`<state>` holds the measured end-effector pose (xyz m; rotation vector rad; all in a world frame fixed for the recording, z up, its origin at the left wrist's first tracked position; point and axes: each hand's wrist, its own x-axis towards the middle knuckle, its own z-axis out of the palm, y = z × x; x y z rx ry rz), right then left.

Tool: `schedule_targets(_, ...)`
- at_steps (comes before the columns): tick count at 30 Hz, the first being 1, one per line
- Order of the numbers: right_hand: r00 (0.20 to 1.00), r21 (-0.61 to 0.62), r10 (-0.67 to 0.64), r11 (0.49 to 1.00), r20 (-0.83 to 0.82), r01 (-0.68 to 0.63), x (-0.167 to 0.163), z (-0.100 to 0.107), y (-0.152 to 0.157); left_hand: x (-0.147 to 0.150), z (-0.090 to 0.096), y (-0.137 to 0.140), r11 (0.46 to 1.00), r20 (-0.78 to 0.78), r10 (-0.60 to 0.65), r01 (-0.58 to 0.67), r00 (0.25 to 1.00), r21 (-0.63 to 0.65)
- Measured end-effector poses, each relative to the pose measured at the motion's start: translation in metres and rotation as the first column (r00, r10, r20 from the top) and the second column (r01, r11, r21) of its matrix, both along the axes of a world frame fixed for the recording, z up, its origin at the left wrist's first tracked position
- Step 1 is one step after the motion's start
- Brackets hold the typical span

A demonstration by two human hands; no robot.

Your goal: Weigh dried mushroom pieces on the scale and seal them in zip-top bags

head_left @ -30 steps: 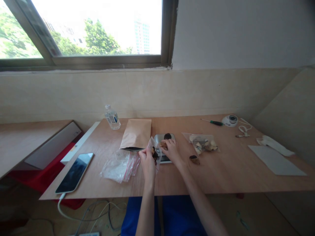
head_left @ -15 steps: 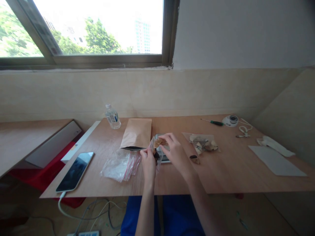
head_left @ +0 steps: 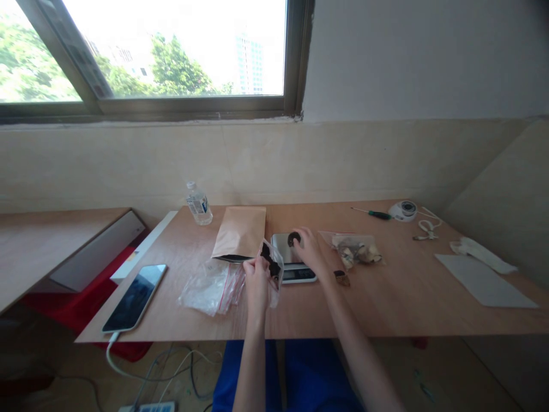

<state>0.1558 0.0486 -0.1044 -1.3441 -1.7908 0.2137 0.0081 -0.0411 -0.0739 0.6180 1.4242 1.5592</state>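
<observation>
**Dark piece on the scale, small bag held open**

At the centre of the frame the left hand [head_left: 256, 274] holds a small clear bag [head_left: 273, 264] upright just above the worktop [head_left: 386, 303], its fingers pinching the bag's near edge; dark pieces show inside. Just right of it the right hand [head_left: 309, 250] reaches over a small scale [head_left: 291, 260], fingers curled around a dark round piece [head_left: 293, 238] that sits on the scale's plate. Whether those fingers have closed on the piece or only touch it cannot be told.

The step in hand looks like moving weighed pieces from the scale into the held bag. The next move, by this reading, calls for a firm pinch on the dark piece and a short carry left to the bag's mouth, which the left hand must keep open.

Around them: a brown paper envelope [head_left: 240, 232] behind the bag, a heap of empty clear bags [head_left: 206, 289] to the left, a second filled bag [head_left: 355, 250] to the right, a loose piece [head_left: 342, 278] near the right wrist, and a phone [head_left: 135, 297] at lower left.
</observation>
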Motion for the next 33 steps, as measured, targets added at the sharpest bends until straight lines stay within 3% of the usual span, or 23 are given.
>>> schedule_targets(5,0.967,-0.082,-0.039,0.995,0.252,0.062,0.007,-0.026,0.018,-0.004,-0.004,0.002,1.000,-0.017,-0.017,0.017,1.000,0.000)
schedule_targets(10,0.970,-0.106,-0.066,0.990,0.233,0.092,0.005,-0.020,0.015,-0.005,-0.003,0.003,0.999,-0.041,-0.008,0.009,0.999,0.030)
schedule_targets(13,0.996,-0.088,-0.043,0.995,0.077,0.050,0.004,-0.001,0.002,-0.005,-0.004,0.003,1.000,-0.018,-0.018,0.018,1.000,0.023)
schedule_targets(17,0.985,0.020,0.108,0.994,-0.132,-0.107,-0.001,0.044,-0.029,-0.004,-0.003,0.000,0.998,0.031,-0.065,0.065,0.997,0.020)
schedule_targets(20,0.959,0.041,0.246,0.969,-0.141,-0.243,-0.007,0.076,-0.055,-0.004,0.000,0.001,0.995,0.079,-0.098,0.098,0.992,0.009)
schedule_targets(23,0.911,-0.027,0.401,0.914,-0.101,-0.405,-0.011,0.093,-0.076,-0.004,0.001,0.003,0.995,0.123,-0.097,0.098,0.988,0.002)
schedule_targets(27,0.858,-0.141,0.489,0.849,-0.157,-0.510,-0.012,0.092,-0.093,-0.006,-0.004,0.005,0.995,0.172,-0.089,0.080,0.981,0.059)
schedule_targets(30,0.895,-0.176,0.381,0.889,-0.233,-0.424,-0.009,0.081,-0.104,-0.006,-0.006,0.006,0.994,0.219,-0.083,0.065,0.972,0.089)
schedule_targets(33,0.921,-0.230,0.242,0.920,-0.305,-0.318,-0.009,0.062,-0.116,-0.006,-0.005,0.006,0.999,0.239,0.001,-0.013,0.971,0.050)
